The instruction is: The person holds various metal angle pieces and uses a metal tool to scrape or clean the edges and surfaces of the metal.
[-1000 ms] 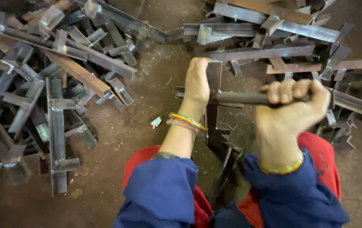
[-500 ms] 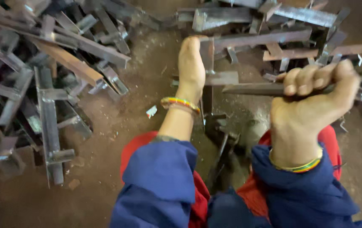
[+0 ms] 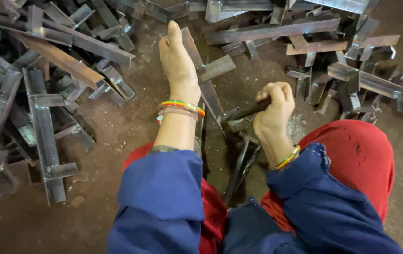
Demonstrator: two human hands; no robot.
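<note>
Pinning a welded steel angle piece [image 3: 206, 82] flat to the dirt floor [image 3: 117, 127] with the left hand [image 3: 179, 63]: palm down on the long bar, fingers stretched out, not curled round it. Right hand [image 3: 272, 113] is clenched on a dark rod-like tool [image 3: 251, 109], tip down at the joint just right of the left wrist

Handling, my read: mild steel, rigid, heavy for its bulk, won't flex. Cut ends and weld spatter look sharp, surface dusty rather than slick. Best hold is mid-length on the flat face of the long bar, clear of the cross tab and the ends

Piles of similar angle offcuts [image 3: 41, 94] lie left and along the top [image 3: 342, 61]; can't tell what the tool's working end is
</note>
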